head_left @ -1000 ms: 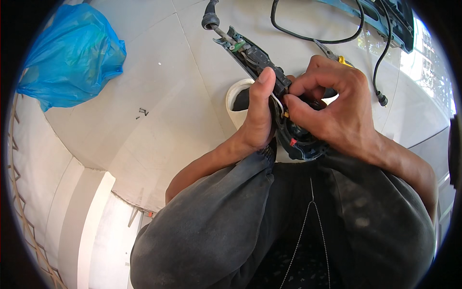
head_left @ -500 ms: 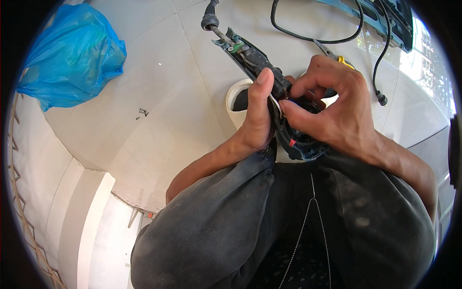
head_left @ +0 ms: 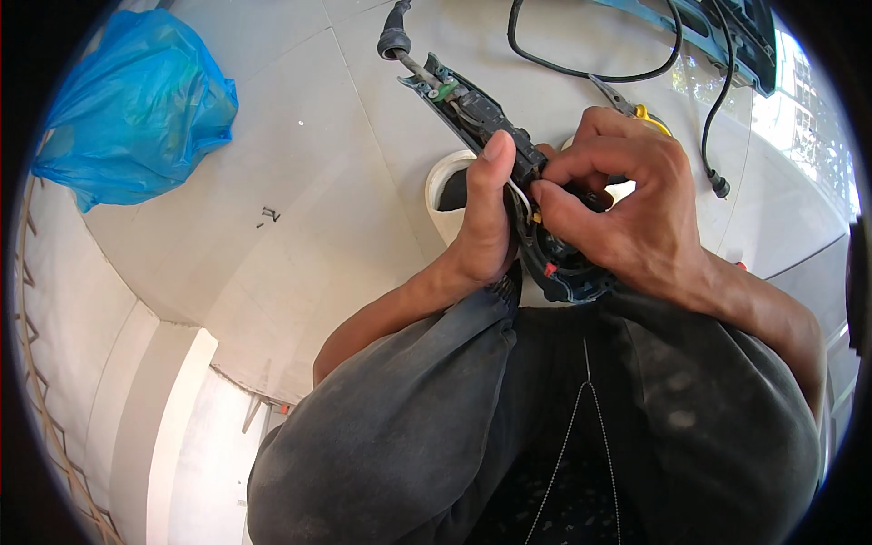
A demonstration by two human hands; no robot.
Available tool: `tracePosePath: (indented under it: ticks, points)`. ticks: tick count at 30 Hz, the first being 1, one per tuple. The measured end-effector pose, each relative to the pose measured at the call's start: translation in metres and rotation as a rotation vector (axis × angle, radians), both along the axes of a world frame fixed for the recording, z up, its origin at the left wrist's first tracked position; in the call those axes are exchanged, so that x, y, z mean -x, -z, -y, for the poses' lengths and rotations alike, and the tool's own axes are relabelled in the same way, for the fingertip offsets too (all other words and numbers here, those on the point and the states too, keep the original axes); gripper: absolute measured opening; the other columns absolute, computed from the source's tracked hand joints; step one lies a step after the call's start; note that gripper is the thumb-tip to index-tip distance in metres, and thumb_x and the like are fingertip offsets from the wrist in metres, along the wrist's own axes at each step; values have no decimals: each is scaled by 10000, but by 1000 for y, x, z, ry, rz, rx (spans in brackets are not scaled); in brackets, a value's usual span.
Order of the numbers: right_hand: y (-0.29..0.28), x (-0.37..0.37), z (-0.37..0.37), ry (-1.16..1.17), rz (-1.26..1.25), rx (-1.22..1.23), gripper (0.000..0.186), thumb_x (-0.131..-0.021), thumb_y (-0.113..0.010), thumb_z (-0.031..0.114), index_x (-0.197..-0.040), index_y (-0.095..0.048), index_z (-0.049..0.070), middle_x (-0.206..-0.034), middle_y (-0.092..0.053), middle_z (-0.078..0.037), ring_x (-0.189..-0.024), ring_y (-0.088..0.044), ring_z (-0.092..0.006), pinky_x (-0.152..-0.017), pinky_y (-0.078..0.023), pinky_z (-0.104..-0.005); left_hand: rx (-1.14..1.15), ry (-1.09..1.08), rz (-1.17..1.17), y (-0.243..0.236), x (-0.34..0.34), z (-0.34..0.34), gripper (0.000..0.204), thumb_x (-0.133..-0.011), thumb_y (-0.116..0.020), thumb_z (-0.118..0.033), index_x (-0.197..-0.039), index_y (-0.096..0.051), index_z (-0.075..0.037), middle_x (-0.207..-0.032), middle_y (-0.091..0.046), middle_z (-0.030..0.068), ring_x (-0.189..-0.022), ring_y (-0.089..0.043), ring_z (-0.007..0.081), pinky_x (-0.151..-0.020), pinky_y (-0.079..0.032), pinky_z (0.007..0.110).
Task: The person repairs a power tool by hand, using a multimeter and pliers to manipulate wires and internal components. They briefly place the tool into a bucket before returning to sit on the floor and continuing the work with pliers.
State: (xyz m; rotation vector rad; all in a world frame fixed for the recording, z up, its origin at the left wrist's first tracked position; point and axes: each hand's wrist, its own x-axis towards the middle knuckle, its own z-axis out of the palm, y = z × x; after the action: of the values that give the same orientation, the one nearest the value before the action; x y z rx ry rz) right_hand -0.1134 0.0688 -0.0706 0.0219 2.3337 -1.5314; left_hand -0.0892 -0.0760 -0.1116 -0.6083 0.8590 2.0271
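Observation:
My left hand [head_left: 487,213] is closed round the handle of an opened corded power tool [head_left: 468,109], its thumb lying along the side of the housing. The dark half-shell bares a black switch block, a green part near the cable end, a white wire and a red piece in the rounded end towards me. My right hand [head_left: 636,186] is over the inside of the tool, thumb and forefinger pinched together beside the switch block. What sits between those fingertips is hidden. A black cable with a rubber sleeve [head_left: 393,41] leaves the tool's far end.
Pliers with yellow handles [head_left: 647,113] lie just beyond my right hand. A black cord [head_left: 590,73] with a loose end curls near a blue-grey tool case [head_left: 727,41] at far right. Small screws [head_left: 270,214] and a blue plastic bag [head_left: 141,109] are on the tiled floor at left.
My right thumb has shifted slightly up towards the switch block, uncovering a small yellowish part beside the white wire. My left hand and the tool stay nearly where they were.

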Motion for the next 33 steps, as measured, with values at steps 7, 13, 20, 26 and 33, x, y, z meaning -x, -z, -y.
tracePosePath:
  ticks: [7,13,20,26,33]
  points:
    - [1,0,1,1,-26,-4,154,-646,-680,124,-689,-668,-24,-617,-539,-80,-515,-494,-158,-488,-381,-298,-32,-25,34,1,-3,-1,860,-803,-289,-779,-1036,-550,6,-1048,-564,102,-989,-539,203,-876,-414,332]
    - [-2,0,-2,-57,7,-41,142,-645,-718,80,-718,-658,-26,-665,-529,-49,-564,-478,-120,-521,-378,-265,3,35,13,-3,1,1,856,-808,-276,-776,-1035,-551,3,-1057,-567,107,-1003,-537,208,-897,-411,341]
    - [2,-2,0,-10,-30,-23,159,-679,-692,145,-709,-687,-12,-597,-525,-68,-528,-488,-152,-499,-379,-311,-21,-4,43,-1,-1,-2,860,-761,-325,-807,-984,-546,-5,-979,-559,101,-938,-540,209,-828,-421,334]
    - [7,-5,0,-16,-63,-25,110,-687,-700,96,-726,-687,-6,-614,-520,-47,-529,-466,-118,-509,-359,-289,4,50,50,-3,2,-3,852,-751,-337,-809,-973,-530,-9,-977,-550,108,-932,-537,218,-814,-418,337]
    - [3,-3,0,-30,-27,-5,104,-669,-710,63,-725,-665,-13,-638,-518,-39,-546,-469,-108,-510,-360,-260,31,62,28,-3,1,-3,842,-760,-312,-795,-973,-527,-10,-976,-543,102,-941,-525,213,-831,-404,343]
